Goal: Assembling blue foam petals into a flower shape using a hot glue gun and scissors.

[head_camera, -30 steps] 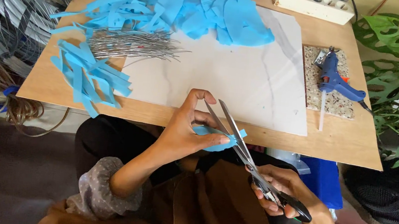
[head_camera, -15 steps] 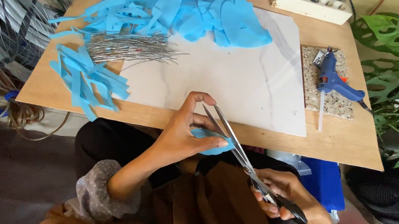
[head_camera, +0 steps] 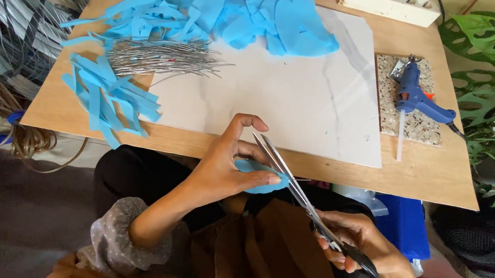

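Blue foam piece [head_camera: 258, 177] between left hand [head_camera: 222, 170] and scissors [head_camera: 308, 205].

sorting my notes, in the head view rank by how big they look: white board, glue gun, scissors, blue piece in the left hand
1. white board
2. scissors, though nearer the camera
3. glue gun
4. blue piece, partly hidden by the left hand

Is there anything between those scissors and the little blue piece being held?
Nothing visible: the metal scissors in the right hand already have their open blades at the small blue foam piece, which the left hand pinches.
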